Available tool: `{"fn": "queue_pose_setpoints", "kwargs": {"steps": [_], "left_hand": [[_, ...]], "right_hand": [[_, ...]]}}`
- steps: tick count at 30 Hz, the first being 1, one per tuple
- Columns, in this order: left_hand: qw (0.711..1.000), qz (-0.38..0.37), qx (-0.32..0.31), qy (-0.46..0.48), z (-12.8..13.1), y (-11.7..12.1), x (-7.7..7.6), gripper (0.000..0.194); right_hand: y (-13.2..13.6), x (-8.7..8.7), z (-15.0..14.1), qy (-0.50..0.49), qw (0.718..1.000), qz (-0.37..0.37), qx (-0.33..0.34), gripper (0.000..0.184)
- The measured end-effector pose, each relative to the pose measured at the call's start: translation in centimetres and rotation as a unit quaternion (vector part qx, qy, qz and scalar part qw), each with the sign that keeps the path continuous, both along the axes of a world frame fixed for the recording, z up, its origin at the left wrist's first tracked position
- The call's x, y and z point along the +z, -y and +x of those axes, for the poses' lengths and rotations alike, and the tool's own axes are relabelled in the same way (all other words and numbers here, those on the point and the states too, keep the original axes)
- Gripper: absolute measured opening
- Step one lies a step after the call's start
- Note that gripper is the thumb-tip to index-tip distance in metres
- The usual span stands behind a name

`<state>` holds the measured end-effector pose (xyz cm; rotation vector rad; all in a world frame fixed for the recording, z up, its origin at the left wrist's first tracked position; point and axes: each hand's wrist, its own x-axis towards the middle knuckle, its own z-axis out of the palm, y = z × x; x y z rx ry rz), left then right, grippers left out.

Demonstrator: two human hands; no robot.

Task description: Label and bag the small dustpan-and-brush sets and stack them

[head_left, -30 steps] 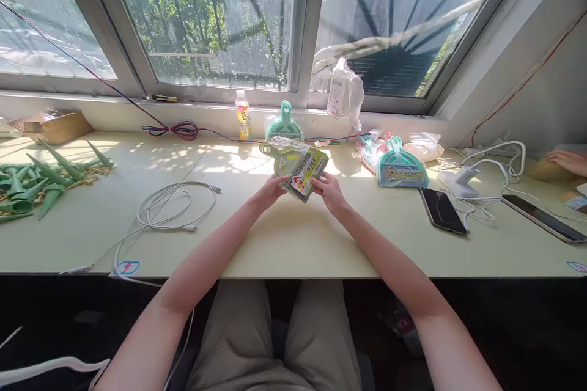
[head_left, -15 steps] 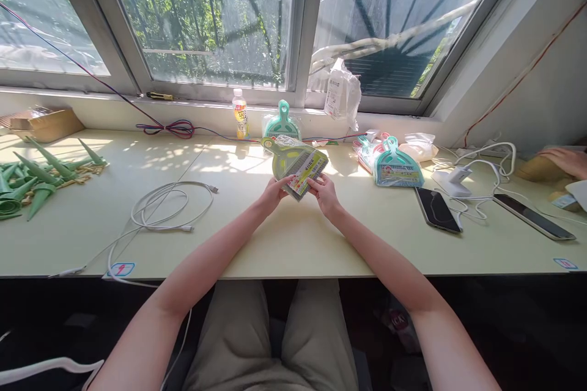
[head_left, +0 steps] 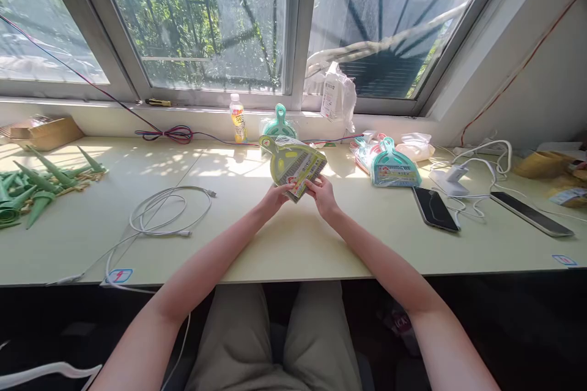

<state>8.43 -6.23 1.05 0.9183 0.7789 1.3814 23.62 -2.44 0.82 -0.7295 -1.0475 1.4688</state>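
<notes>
Both my hands grip a yellow-green mini dustpan set [head_left: 283,165] in clear wrap, held tilted above the table with its handle up to the left. My left hand [head_left: 275,197] pinches its lower left edge, thumb on the printed label. On the lower right edge, my right hand [head_left: 322,193] is closed with the thumb in front; the fingers behind are partly hidden. Just beyond stands a teal wrapped dustpan set [head_left: 280,124], partly covered by the held one. Another teal dustpan set [head_left: 395,172] lies to the right, beside other wrapped pieces.
A drink bottle [head_left: 238,119] stands near the window. Coiled white cable [head_left: 158,211] and green cone-shaped pieces [head_left: 41,183] lie left. On the right are two phones [head_left: 435,209], a white charger [head_left: 452,180] and cords. A cardboard box [head_left: 43,132] sits at the far left.
The dustpan set stays in both hands, turned very slightly. Another person's hand at the far right has left the view. The camera view has shifted a little.
</notes>
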Motion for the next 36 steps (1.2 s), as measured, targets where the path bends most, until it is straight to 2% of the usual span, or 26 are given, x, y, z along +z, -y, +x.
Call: {"fn": "queue_pose_setpoints", "kwargs": {"steps": [3, 8, 13, 15, 19, 23, 28, 32, 36], "left_hand": [[0.999, -0.014, -0.006, -0.028, 1.0, 0.1, -0.7, 0.049], [0.996, 0.002, 0.024, -0.085, 0.5, 0.1, -0.7, 0.057], [0.993, -0.011, -0.062, -0.099, 0.7, 0.5, -0.7, 0.058], [0.993, -0.017, -0.078, -0.084, 1.2, 0.6, -0.7, 0.056], [0.997, -0.008, -0.008, -0.070, 1.2, 0.3, -0.6, 0.051], [0.993, 0.009, 0.056, -0.106, 0.3, 0.0, -0.4, 0.049], [0.991, -0.015, 0.028, -0.134, 0.2, 0.3, -0.2, 0.050], [0.991, -0.014, -0.017, -0.132, 0.0, 0.3, 0.3, 0.054], [0.989, -0.037, 0.009, -0.145, -0.7, -0.3, 0.3, 0.054]], "right_hand": [[0.0, -0.3, -0.2, -0.014, 0.999, -0.011, -0.028, 0.034], [0.2, -0.8, -0.5, -0.035, 0.998, -0.018, -0.044, 0.034], [0.1, -0.8, -0.1, -0.028, 0.999, -0.013, -0.045, 0.038], [0.0, -0.5, 0.0, -0.030, 0.998, -0.005, -0.050, 0.040], [0.0, 0.0, 0.0, -0.056, 0.995, 0.000, -0.077, 0.041], [0.1, -0.3, -0.3, -0.056, 0.994, -0.014, -0.092, 0.041], [0.5, -1.0, -0.5, -0.042, 0.990, -0.034, -0.134, 0.038], [0.5, -0.6, -0.6, -0.053, 0.991, -0.034, -0.117, 0.034], [0.1, -0.5, -1.1, -0.050, 0.993, -0.054, -0.089, 0.031]]}}
